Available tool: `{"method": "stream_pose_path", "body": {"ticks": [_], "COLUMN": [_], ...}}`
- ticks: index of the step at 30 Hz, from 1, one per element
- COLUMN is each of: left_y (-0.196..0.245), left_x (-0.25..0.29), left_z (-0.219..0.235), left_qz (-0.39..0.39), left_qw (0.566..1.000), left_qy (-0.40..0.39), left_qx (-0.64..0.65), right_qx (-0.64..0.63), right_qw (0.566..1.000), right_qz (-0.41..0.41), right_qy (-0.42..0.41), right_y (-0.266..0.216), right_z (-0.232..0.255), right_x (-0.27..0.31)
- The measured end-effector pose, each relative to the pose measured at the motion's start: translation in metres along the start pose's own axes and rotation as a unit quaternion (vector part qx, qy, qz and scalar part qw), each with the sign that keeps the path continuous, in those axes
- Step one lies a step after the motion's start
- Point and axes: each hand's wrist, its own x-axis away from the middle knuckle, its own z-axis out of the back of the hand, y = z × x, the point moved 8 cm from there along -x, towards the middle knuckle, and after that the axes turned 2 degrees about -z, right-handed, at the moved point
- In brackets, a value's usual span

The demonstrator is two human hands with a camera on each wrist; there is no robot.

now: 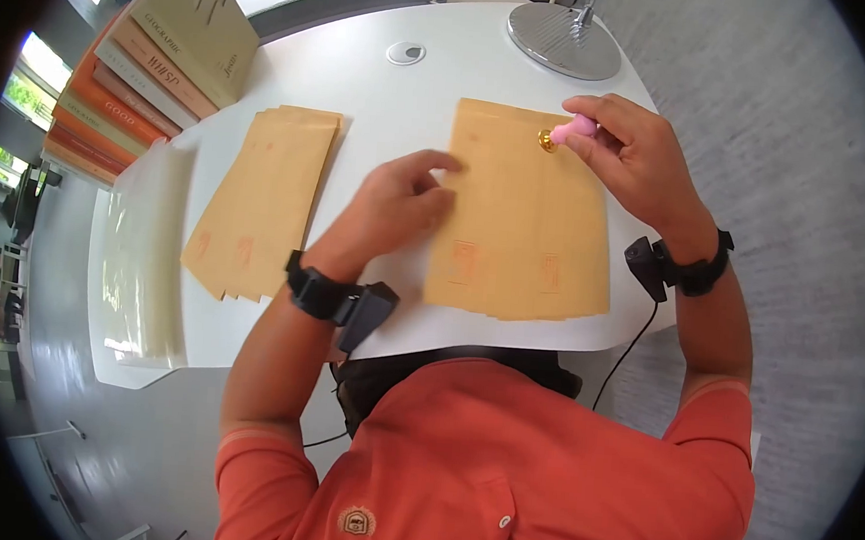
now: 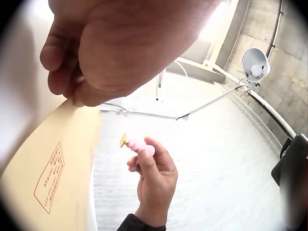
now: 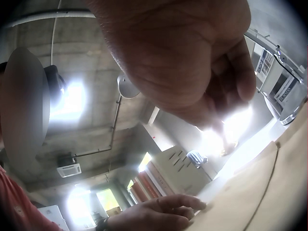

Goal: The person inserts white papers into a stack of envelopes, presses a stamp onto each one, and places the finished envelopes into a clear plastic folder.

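A stack of brown envelopes (image 1: 521, 216) with red printed marks lies on the white table. My right hand (image 1: 641, 159) pinches the pink handle (image 1: 575, 129) of a stamp with a gold head (image 1: 547, 141), held over the stack's upper right part. In the left wrist view the gold head (image 2: 124, 141) stands clear of the paper. My left hand (image 1: 397, 207) is at the stack's left edge, thumb and fingers bent; in the left wrist view its fingertips (image 2: 79, 98) touch the envelope edge. The right wrist view shows the right hand (image 3: 187, 62) above the paper, the stamp mostly hidden.
A second envelope stack (image 1: 269, 198) lies left of the first. Beyond it are a clear plastic sheet (image 1: 142, 260) and a row of upright books (image 1: 151, 60). A round metal lamp base (image 1: 565, 43) stands at the back right, near a cable-hole cover (image 1: 406, 53).
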Motion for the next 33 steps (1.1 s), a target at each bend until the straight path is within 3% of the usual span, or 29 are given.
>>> {"method": "stream_pose_path", "body": {"ticks": [3,6,8,10,15,26,33], "left_y": [-0.015,-0.007,-0.014,-0.020,-0.009,-0.018,-0.017], "left_x": [0.017,0.033,0.039,0.043,0.047,0.046,0.046], "left_z": [0.029,0.051,0.056,0.057,0.049,0.049,0.046], "left_qz": [0.059,0.049,0.052,0.056,-0.071,-0.058,-0.062], "left_qw": [0.998,0.990,0.986,0.982,0.963,0.971,0.966], "left_qy": [0.008,0.067,0.066,0.062,0.117,0.099,0.094], "left_qx": [-0.030,-0.115,-0.145,-0.172,-0.232,-0.209,-0.233], "right_qx": [0.003,-0.018,-0.037,-0.041,-0.026,0.045,0.105], "right_qw": [1.000,0.999,0.997,0.997,0.995,0.984,0.972], "right_qz": [0.029,0.041,0.062,0.059,0.074,0.105,0.088], "right_qy": [-0.002,-0.004,-0.006,-0.023,-0.060,-0.137,-0.189], "right_y": [-0.013,-0.022,-0.029,-0.037,-0.056,-0.054,-0.061], "right_z": [-0.006,-0.019,-0.035,-0.050,-0.085,-0.164,-0.164], "right_x": [-0.008,-0.019,-0.028,-0.036,-0.059,-0.078,-0.083]}}
